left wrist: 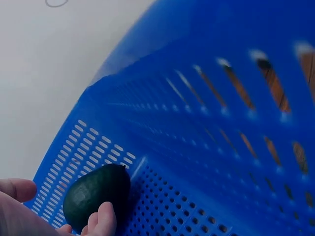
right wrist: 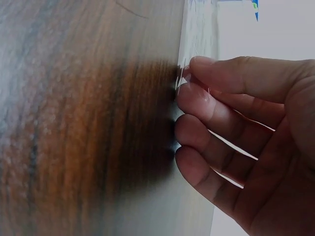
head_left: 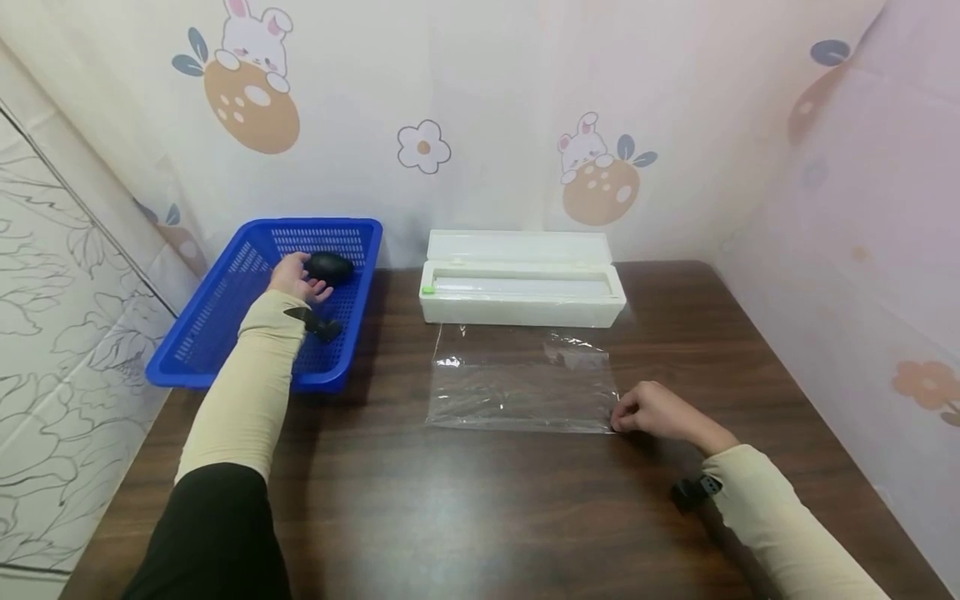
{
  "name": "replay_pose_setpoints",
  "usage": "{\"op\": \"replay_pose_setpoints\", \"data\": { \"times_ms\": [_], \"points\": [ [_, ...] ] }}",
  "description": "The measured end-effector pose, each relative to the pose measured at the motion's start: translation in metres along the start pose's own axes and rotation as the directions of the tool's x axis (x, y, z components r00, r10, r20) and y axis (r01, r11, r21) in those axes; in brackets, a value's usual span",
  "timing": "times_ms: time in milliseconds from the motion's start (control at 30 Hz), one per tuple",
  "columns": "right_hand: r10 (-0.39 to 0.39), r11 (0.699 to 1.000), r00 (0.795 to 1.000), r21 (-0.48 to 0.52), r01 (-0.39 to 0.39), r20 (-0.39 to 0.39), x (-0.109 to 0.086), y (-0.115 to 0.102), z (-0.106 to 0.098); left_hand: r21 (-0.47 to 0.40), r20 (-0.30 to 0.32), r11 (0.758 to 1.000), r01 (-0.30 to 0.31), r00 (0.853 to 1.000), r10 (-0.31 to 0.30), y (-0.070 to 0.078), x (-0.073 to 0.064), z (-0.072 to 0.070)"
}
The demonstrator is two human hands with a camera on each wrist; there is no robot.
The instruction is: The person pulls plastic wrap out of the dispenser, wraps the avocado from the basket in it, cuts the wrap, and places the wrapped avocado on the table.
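Note:
My left hand (head_left: 297, 277) reaches into the blue basket (head_left: 341, 375), right beside a dark green avocado (head_left: 328, 267). In the left wrist view, the fingers (left wrist: 101, 223) overlap the lower part of the avocado (left wrist: 98, 194), while the thumb stands apart to the left. A sheet of clear plastic wrap (head_left: 517, 392) extends from the white dispenser box (head_left: 521, 312) toward the front. At its near right corner, my right hand (head_left: 656, 411) pinches the film between thumb and fingers, low over the table. The other fingertips (right wrist: 189, 130) are right at the tabletop.
The dispenser's lid (head_left: 519, 247) stands raised at the back, and a green slider (head_left: 428, 290) sits at its left end. Everything rests on a dark wooden table (head_left: 450, 517). A patterned curtain (head_left: 495, 100) hangs behind and along the sides.

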State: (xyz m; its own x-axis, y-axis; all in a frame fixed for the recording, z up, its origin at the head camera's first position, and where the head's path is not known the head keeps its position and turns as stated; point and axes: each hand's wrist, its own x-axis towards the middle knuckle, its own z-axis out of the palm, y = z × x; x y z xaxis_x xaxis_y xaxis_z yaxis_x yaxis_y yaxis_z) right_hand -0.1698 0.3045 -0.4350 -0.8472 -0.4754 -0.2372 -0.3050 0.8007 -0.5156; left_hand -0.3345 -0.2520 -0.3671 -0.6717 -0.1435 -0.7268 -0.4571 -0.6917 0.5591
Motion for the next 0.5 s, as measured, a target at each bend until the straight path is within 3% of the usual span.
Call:
{"op": "replay_pose_setpoints", "data": {
  "times_ms": [167, 400, 467, 500],
  "points": [
    [0.003, 1.0, 1.0, 0.005, -0.003, -0.001, 0.001, 0.001, 0.002, 0.062, -0.036, 0.998, -0.024, 0.999, 0.026, 0.0, 0.004, 0.003],
    [-0.004, 1.0, 1.0, -0.003, 0.004, 0.002, 0.001, 0.001, -0.001, 0.119, -0.069, 0.993, -0.005, 0.998, 0.013, 0.003, 0.019, 0.008],
    [-0.002, 1.0, 1.0, 0.001, 0.002, 0.001, 0.001, 0.0, -0.001, 0.113, -0.102, 0.994, -0.004, 0.995, 0.016, 0.006, 0.034, 0.007],
    [0.0, 1.0, 1.0, 0.004, 0.0, 0.003, 0.001, 0.0, -0.001, 0.104, -0.111, 0.995, -0.002, 0.994, 0.013, 0.01, 0.048, 0.005]
  ]
}}
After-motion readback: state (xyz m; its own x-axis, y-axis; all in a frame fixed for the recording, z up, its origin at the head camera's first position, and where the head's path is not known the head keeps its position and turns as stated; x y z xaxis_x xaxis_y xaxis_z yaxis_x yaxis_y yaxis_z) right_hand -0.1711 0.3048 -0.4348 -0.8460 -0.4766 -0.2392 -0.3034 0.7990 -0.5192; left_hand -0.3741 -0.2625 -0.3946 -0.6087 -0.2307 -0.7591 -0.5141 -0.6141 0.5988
